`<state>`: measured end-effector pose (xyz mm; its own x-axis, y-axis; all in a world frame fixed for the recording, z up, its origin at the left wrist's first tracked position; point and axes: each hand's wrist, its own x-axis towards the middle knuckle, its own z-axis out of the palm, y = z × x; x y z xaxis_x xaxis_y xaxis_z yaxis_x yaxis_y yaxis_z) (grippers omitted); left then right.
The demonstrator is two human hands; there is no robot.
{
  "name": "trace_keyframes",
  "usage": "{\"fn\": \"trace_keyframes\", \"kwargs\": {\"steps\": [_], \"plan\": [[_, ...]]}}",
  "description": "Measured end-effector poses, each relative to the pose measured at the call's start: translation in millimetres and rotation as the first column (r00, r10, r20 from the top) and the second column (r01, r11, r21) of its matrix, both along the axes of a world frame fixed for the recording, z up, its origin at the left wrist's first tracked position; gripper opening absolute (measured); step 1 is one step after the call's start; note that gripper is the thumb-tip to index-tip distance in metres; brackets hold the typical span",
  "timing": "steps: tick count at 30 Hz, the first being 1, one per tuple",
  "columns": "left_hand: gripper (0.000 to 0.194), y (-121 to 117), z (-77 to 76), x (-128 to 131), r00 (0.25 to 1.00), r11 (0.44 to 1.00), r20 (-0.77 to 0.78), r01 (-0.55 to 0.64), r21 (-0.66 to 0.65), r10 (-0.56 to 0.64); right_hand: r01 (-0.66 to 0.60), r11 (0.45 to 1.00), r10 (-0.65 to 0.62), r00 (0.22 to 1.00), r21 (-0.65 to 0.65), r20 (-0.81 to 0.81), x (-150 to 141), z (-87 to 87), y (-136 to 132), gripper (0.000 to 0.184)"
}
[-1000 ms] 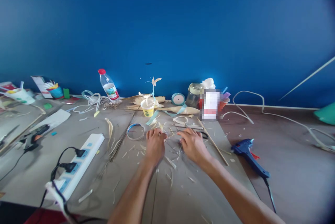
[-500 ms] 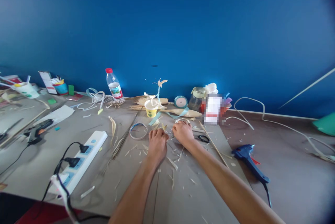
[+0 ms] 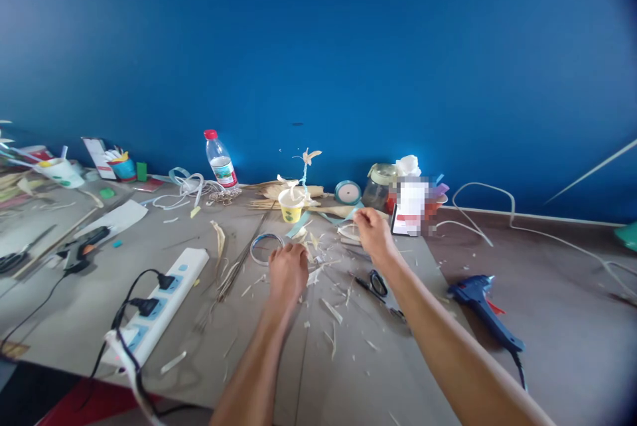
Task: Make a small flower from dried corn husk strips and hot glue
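Observation:
My left hand (image 3: 288, 270) rests low over the table with its fingers curled down, beside a roll of tape (image 3: 266, 249). Whatever its fingertips may hold is hidden beneath them. Farther right, my right hand (image 3: 373, 235) is lifted a little, fingers pinched together near the pale husk piece and light-blue ribbon (image 3: 341, 217); anything in the pinch is too small to make out. Scraps of dried husk (image 3: 314, 275) lie between the hands. Beyond them stands a yellow-and-white paper cup (image 3: 290, 212) with a husk flower (image 3: 309, 158) on a blue-wrapped stem. Black-handled scissors (image 3: 378, 283) lie by my right forearm.
A white power strip (image 3: 166, 300) with plugged cords lies at left, a black glue gun (image 3: 82, 247) beyond it. At right is a blue glue gun (image 3: 480, 306). Along the wall stand a plastic bottle (image 3: 221, 164), a ribbon spool (image 3: 348, 192), a jar (image 3: 379, 187) and a phone (image 3: 409, 210).
My right hand has moved right and up, away from my left hand, uncovering more of the scissors. My left hand has shifted slightly left and nearer. The whole view has turned a little left.

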<state>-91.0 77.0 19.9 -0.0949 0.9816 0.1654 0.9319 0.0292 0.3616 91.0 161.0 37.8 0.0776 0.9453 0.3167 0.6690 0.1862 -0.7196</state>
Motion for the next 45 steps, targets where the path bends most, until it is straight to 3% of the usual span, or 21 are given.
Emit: {"fn": "trace_keyframes", "kwargs": {"steps": [6, 13, 18, 21, 23, 24, 26, 28, 31, 33, 37, 41, 45], "plan": [[0.022, -6.9, 3.2, 6.6, 0.992, 0.98, -0.091, 0.064, -0.187, -0.082, 0.079, 0.994, -0.061, 0.972, 0.07, -0.228, 28.8, -3.5, -12.3, 0.03], [0.016, -10.6, -0.2, 16.5, 0.991, 0.982, -0.11, 0.058, -0.18, -0.079, -0.023, 1.0, 0.024, 0.954, 0.007, -0.299, 26.6, -9.4, -46.4, 0.023], [0.021, -7.0, 3.9, 10.7, 0.999, 0.984, -0.042, 0.015, -0.179, -0.023, -0.101, 0.99, 0.052, 0.915, -0.103, -0.4, 19.2, -4.6, -71.4, 0.023], [0.017, -5.5, 13.4, 3.6, 0.988, 0.979, 0.146, -0.024, -0.2, 0.054, -0.167, 0.976, 0.06, 0.823, -0.141, -0.565, 16.1, -1.6, -76.2, 0.025], [0.013, -6.4, 19.1, 0.5, 0.913, 0.979, 0.408, 0.053, -0.195, 0.032, -0.216, 0.966, 0.066, 0.745, -0.146, -0.663, 14.7, -2.0, -76.2, 0.026], [0.014, -7.4, 21.1, 0.1, 0.83, 0.978, 0.558, 0.121, -0.167, -0.008, -0.232, 0.962, 0.069, 0.712, -0.141, -0.698, 14.1, -3.1, -75.8, 0.026], [0.018, -10.3, 22.6, 1.9, 0.596, 0.96, 0.799, 0.264, -0.099, -0.081, -0.249, 0.96, 0.073, 0.658, -0.125, -0.749, 12.8, -7.0, -74.8, 0.025], [0.018, -13.3, 21.2, 6.8, 0.363, 0.926, 0.929, 0.371, -0.067, -0.078, -0.263, 0.959, 0.08, 0.607, -0.105, -0.791, 11.3, -11.8, -74.4, 0.024], [0.023, -16.4, 16.6, 17.0, 0.152, 0.874, 0.988, 0.48, -0.082, 0.009, -0.296, 0.951, 0.091, 0.556, -0.094, -0.826, 9.3, -17.3, -75.7, 0.024], [0.03, -17.5, 13.7, 23.5, 0.079, 0.837, 0.995, 0.54, -0.089, 0.055, -0.307, 0.946, 0.091, 0.559, -0.104, -0.824, 8.8, -18.4, -77.6, 0.025], [0.031, -18.8, 12.1, 31.9, 0.034, 0.792, 0.983, 0.588, -0.166, 0.181, -0.311, 0.942, 0.084, 0.583, -0.126, -0.808, 9.9, -17.0, -81.0, 0.027], [0.028, -19.1, 13.7, 34.0, -0.016, 0.808, 0.964, 0.548, -0.215, 0.267, -0.32, 0.937, 0.079, 0.586, -0.141, -0.807, 11.9, -16.2, -81.7, 0.027], [0.027, -18.3, 11.2, 34.8, -0.017, 0.829, 0.965, 0.517, -0.214, 0.26, -0.323, 0.932, 0.061, 0.59, -0.166, -0.805, 12.1, -14.1, -82.6, 0.028]]}}
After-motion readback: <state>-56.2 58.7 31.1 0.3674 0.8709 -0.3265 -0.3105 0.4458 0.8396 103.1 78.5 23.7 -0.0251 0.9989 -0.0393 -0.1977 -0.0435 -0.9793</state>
